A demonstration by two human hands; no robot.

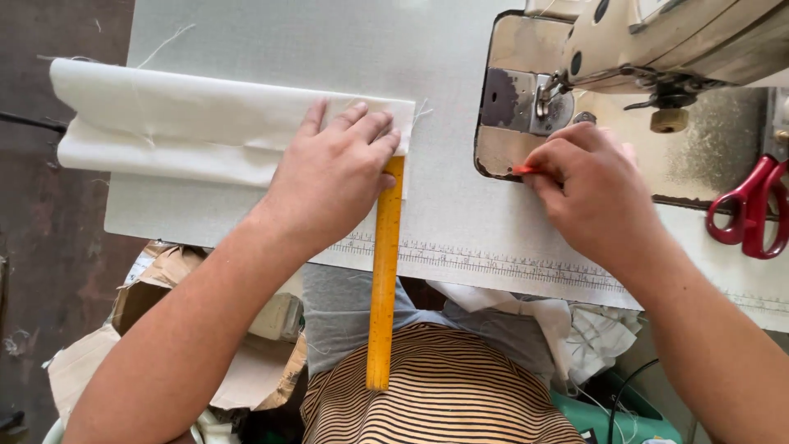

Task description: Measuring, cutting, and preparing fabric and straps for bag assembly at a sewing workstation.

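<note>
So the person's left hand is pressed flat, fingers spread, on the right end of a folded piece of white cloth lying on the pale tabletop. That same hand pins the top of a yellow ruler, which runs from under the fingers back toward the person and hangs off the near edge of the tabletop. No closed grip there, just an open palm bearing down.

The right hand is pinched shut on a small red marker, probably chalk or a pencil; only its tip shows, right by the base plate of the sewing machine.

The cloth looks light and floppy, folded into a few layers, with loose threads at the edges. It would likely slide and wrinkle easily, so holding it flat with a whole palm near the edge makes more sense than pinching it. The ruler looks stiff and light, easy to hold anywhere along its length.

Red-handled scissors sit at the far right. Below the tabletop on the left there's a cardboard box, open and a bit crushed; can't really tell what's in it. White fabric scraps are piled near the person's lap.
</note>
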